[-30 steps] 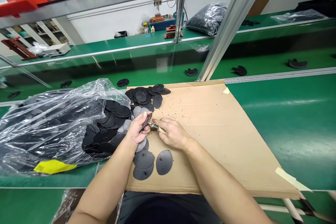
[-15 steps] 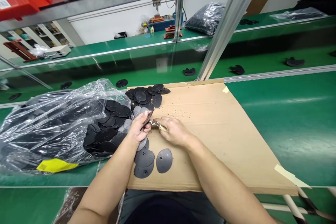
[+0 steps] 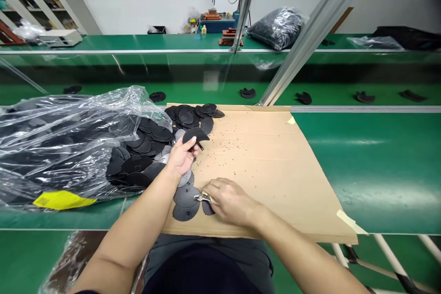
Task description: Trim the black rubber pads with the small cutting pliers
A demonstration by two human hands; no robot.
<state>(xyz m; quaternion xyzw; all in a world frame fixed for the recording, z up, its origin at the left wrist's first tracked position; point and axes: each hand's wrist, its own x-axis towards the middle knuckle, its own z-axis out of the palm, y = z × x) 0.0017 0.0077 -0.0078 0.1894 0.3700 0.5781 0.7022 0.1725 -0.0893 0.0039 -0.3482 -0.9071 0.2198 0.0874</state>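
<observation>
This is a factory workshop, set up as a production line. Ahead of the left grip [image 3: 184,158], what looks like a green conveyor belt [image 3: 203,96] bears black plastic parts [image 3: 365,97] at intervals, an aluminium post [image 3: 317,32] rising beside it. Left of that grip, a big clear bag [image 3: 69,133] is crammed with near-identical oval discs [image 3: 137,163]. The right grip [image 3: 230,200] has pliers [image 3: 202,197] over cardboard [image 3: 275,161] strewn with dark specks, on a green surface [image 3: 351,147]. Farthest ahead stand a blue-based machine [image 3: 220,26] and, leftward, a shelved cabinet [image 3: 74,7].
</observation>
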